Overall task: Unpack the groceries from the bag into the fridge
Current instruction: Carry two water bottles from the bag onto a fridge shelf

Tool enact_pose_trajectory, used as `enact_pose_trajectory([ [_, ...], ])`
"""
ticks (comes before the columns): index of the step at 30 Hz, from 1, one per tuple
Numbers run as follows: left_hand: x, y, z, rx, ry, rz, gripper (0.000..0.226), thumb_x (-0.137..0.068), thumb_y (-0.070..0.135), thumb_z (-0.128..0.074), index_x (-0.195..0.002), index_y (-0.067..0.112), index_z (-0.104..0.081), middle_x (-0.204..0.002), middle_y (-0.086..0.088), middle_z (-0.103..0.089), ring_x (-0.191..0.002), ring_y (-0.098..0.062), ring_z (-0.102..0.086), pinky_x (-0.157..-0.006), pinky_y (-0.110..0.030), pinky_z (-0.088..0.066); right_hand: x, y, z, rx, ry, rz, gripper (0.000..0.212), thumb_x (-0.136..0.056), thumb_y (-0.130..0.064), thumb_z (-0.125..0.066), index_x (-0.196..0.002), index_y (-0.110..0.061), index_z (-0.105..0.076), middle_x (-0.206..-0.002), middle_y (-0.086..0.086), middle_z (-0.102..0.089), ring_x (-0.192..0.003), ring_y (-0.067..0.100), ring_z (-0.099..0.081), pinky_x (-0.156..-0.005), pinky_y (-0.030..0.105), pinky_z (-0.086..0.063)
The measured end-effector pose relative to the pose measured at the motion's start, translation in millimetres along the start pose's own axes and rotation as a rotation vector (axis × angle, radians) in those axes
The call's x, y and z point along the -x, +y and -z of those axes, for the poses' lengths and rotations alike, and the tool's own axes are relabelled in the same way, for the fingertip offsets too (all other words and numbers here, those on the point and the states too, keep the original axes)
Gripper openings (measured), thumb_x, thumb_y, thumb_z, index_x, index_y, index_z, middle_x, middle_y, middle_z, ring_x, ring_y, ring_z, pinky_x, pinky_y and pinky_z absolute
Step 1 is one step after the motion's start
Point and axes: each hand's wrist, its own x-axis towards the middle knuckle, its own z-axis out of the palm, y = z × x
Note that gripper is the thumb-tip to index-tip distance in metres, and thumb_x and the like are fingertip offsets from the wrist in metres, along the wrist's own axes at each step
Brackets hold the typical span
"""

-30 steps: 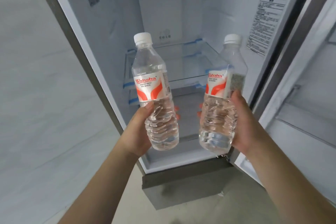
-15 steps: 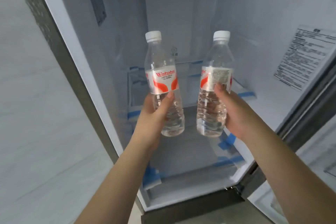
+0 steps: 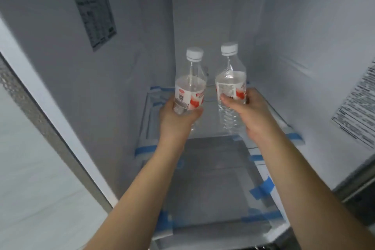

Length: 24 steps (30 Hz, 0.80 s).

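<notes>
Head view: left hand (image 3: 174, 116) grips left bottle (image 3: 189, 85), right hand (image 3: 246, 110) grips right bottle (image 3: 230, 87), both upright inside fridge above glass shelf (image 3: 269, 107). Advice: lower bases flat, keep bottles apart, release only once seated.

Both forearms extended forward and upward from the lower frame edge, bare, converging slightly toward the fridge (image 3: 304, 67) interior. Left hand (image 3: 176, 117) raised at mid-depth of the fridge, palm turned inward, fingers wrapped around the lower body of a water bottle (image 3: 190, 87), thumb across the front just under the label. Right hand (image 3: 253, 111) level with the left, slightly nearer the fridge's right wall, fingers curled around a second water bottle (image 3: 230, 91), thumb pressed on the label. Wrists straight. Hands near each other, not touching.
</notes>
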Motion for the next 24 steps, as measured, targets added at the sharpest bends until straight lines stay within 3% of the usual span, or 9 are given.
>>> enact_pose_trajectory([
  [2, -10.3, -3.9, -6.3, -0.006, 0.040, 0.005, 0.028, -0.076, 0.015, -0.081, -0.086, 0.030, -0.059, -0.083, 0.014, -0.069, -0.072, 0.004, -0.068, -0.074, -0.029, -0.057, -13.3, 4.9, -3.7, 0.013, 0.019, -0.003, 0.039, -0.068, -0.027, -0.086, -0.102, -0.021, -0.068, -0.093, -0.003, -0.076, -0.085, 0.012, -0.073, -0.077, 0.034, -0.054],
  [6, -29.9, -10.9, -19.0, -0.020, 0.071, 0.019, 0.035, -0.072, 0.023, -0.083, -0.100, 0.029, -0.064, -0.096, 0.009, -0.072, -0.085, -0.008, -0.071, -0.076, -0.036, -0.060, -34.7, 17.3, -9.0, -0.057, -0.027, -0.038, 0.044, -0.073, -0.025, -0.084, -0.114, -0.021, -0.068, -0.101, -0.003, -0.076, -0.094, 0.012, -0.071, -0.083, 0.031, -0.052],
  [10, -44.4, -12.4, -30.1, -0.051, 0.103, -0.022, 0.040, -0.074, 0.020, -0.083, -0.109, 0.019, -0.063, -0.098, 0.008, -0.071, -0.079, 0.006, -0.065, -0.059, -0.008, -0.049, -47.7, 25.0, -15.1, -0.071, -0.035, 0.004, 0.045, -0.074, -0.027, -0.082, -0.116, -0.021, -0.067, -0.106, -0.003, -0.075, -0.099, 0.013, -0.070, -0.089, 0.035, -0.053],
  [16, -49.9, -15.1, -35.3, -0.129, 0.060, -0.088, 0.047, -0.077, 0.023, -0.082, -0.116, 0.018, -0.056, -0.103, 0.012, -0.063, -0.079, 0.016, -0.056, -0.059, 0.000, -0.044, -52.6, 29.6, -21.9, -0.019, 0.021, 0.045, 0.054, -0.074, -0.033, -0.082, -0.123, -0.025, -0.061, -0.112, -0.010, -0.071, -0.102, 0.004, -0.066, -0.090, 0.030, -0.053],
  [19, -43.2, -13.7, -32.1, -0.096, 0.067, -0.064, 0.064, -0.084, 0.040, -0.074, -0.137, 0.023, -0.042, -0.120, 0.013, -0.055, -0.099, 0.008, -0.055, -0.075, -0.004, -0.045, -48.5, 29.0, -15.5, 0.030, -0.019, 0.027, 0.069, -0.071, -0.047, -0.081, -0.131, -0.032, -0.052, -0.123, -0.014, -0.065, -0.112, 0.004, -0.060, -0.093, 0.029, -0.049],
  [21, -38.0, -15.9, -27.3, -0.026, 0.131, -0.033, 0.057, -0.092, 0.047, -0.060, -0.141, 0.029, -0.040, -0.129, 0.008, -0.053, -0.113, -0.004, -0.054, -0.088, -0.019, -0.046, -41.5, 27.8, -11.3, 0.008, -0.014, 0.014, 0.065, -0.076, -0.056, -0.073, -0.133, -0.035, -0.048, -0.130, -0.015, -0.059, -0.119, 0.005, -0.055, -0.094, 0.029, -0.045],
  [24, -23.6, -19.0, -19.7, 0.058, 0.194, 0.003, 0.042, -0.101, 0.036, -0.046, -0.142, 0.029, -0.041, -0.129, 0.010, -0.051, -0.105, 0.005, -0.051, -0.081, -0.013, -0.040, -27.8, 23.9, -8.7, -0.115, 0.086, -0.027, 0.042, -0.096, -0.053, -0.047, -0.133, -0.032, -0.049, -0.128, -0.016, -0.056, -0.115, 0.000, -0.052, -0.087, 0.022, -0.041],
])
